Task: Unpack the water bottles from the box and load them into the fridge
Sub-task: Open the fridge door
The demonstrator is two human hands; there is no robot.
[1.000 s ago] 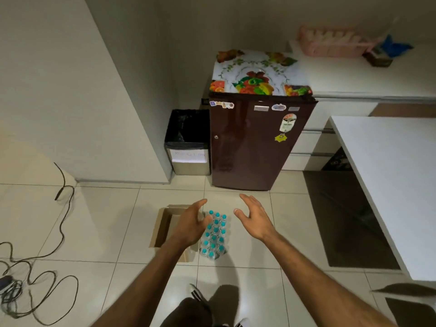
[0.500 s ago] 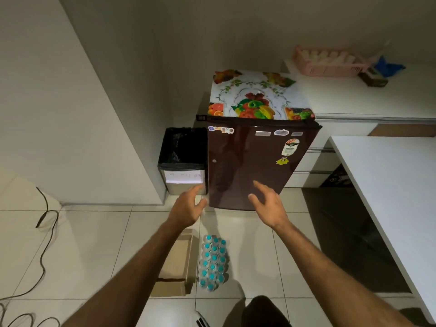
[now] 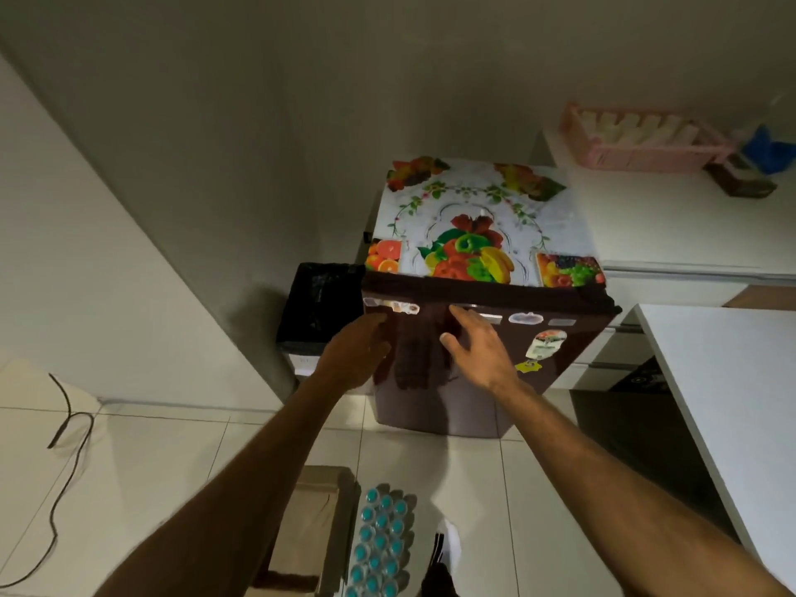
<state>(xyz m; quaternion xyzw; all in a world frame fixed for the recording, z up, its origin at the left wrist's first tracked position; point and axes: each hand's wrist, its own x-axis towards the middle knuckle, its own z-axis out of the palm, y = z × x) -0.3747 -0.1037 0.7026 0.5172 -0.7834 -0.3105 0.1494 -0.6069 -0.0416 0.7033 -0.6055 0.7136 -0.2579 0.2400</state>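
A small maroon fridge stands against the wall, its door closed and a fruit-patterned cover on top. My left hand reaches toward the door's upper left edge with fingers extended. My right hand is spread in front of the upper door, fingers straight; whether it touches is unclear. On the floor below, a pack of water bottles with teal caps stands beside an open cardboard box. Both hands hold nothing.
A black-lined bin stands just left of the fridge. A white table runs along the right, a white counter with a pink basket behind it. A black cable lies on the tiled floor at left.
I have stepped closer to the fridge. Both hands rose from above the bottle pack to the upper part of the fridge door. The bottles and box now lie below my arms.
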